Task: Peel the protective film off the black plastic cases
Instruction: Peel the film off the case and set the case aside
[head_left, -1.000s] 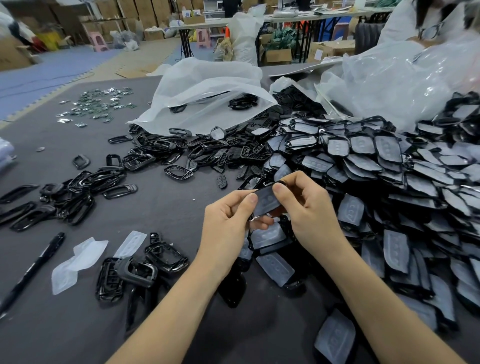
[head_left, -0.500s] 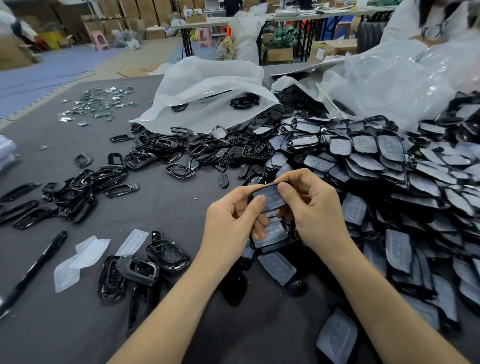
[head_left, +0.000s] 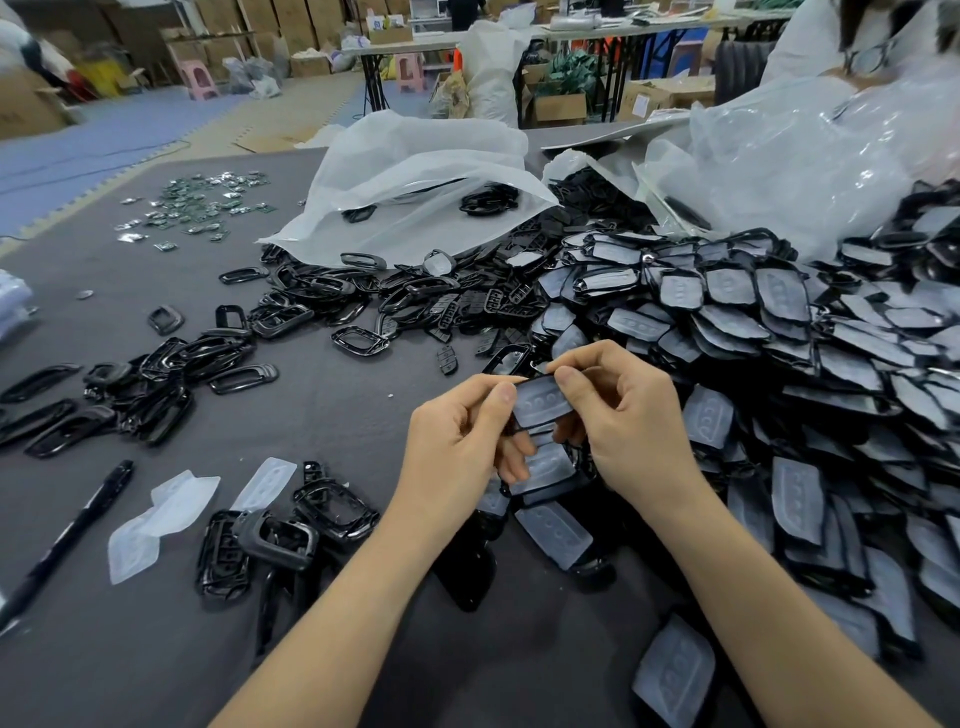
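Both hands hold one black plastic case with cloudy film on its face, a little above the table. My left hand grips its left end between thumb and fingers. My right hand pinches its upper right corner with thumb and forefinger. A large heap of filmed black cases fills the table's right side. Two peeled films lie at the lower left, beside a few bare black cases.
The grey table also carries scattered black frames, a black pen, small metal parts at the far left and white plastic bags. Another person in white sits at the far right.
Both hands have lifted the case slightly up and away from me, and tilted it so its filmed face shows more. My right thumb and forefinger have shifted to its upper corner.
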